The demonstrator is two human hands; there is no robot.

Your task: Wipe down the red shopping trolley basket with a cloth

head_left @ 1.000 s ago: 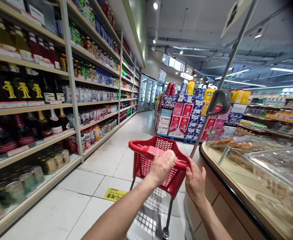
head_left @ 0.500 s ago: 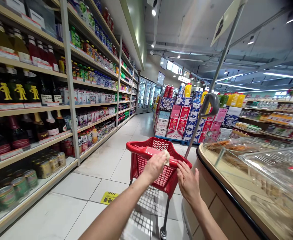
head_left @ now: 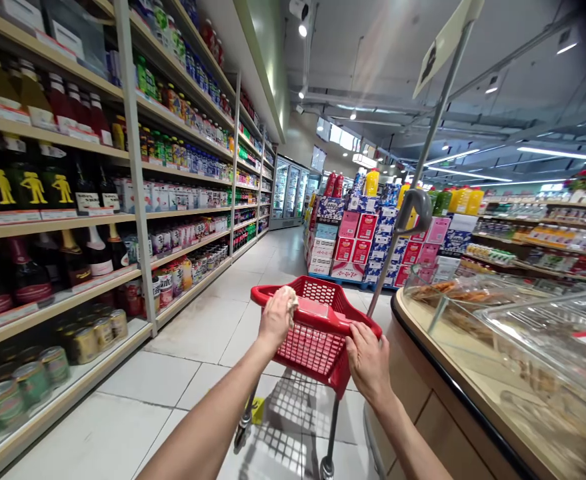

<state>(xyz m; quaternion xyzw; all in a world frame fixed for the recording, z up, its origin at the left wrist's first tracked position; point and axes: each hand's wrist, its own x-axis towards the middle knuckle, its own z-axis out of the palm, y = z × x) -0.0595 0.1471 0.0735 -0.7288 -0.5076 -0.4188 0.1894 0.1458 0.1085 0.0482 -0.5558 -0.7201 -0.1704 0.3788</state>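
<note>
A red shopping cart (head_left: 313, 347) is positioned upright on the tiled floor (head_left: 137, 400), between the drink shelves (head_left: 187, 213) on the left and the curved counter (head_left: 435, 400) on the right. The handle (head_left: 333, 325) is presented toward the person, with a pink panel (head_left: 317, 309) set along its middle.

A pale cloth (head_left: 291, 301) is gripped by the left hand (head_left: 274, 323); the fingers are bent around it, and it is pressed against the handle near its left end, just beside the panel. The right hand (head_left: 369, 360) is placed at the right end of the handle, with the fingers laid over the top and the thumb on the near side. Whether the bar is fully enclosed by this hand cannot be told.

A metal pole (head_left: 435, 123) is fitted with a grey hook-shaped grip (head_left: 415, 212). Stacked cartons (head_left: 355, 247) are located beyond the cart.
</note>
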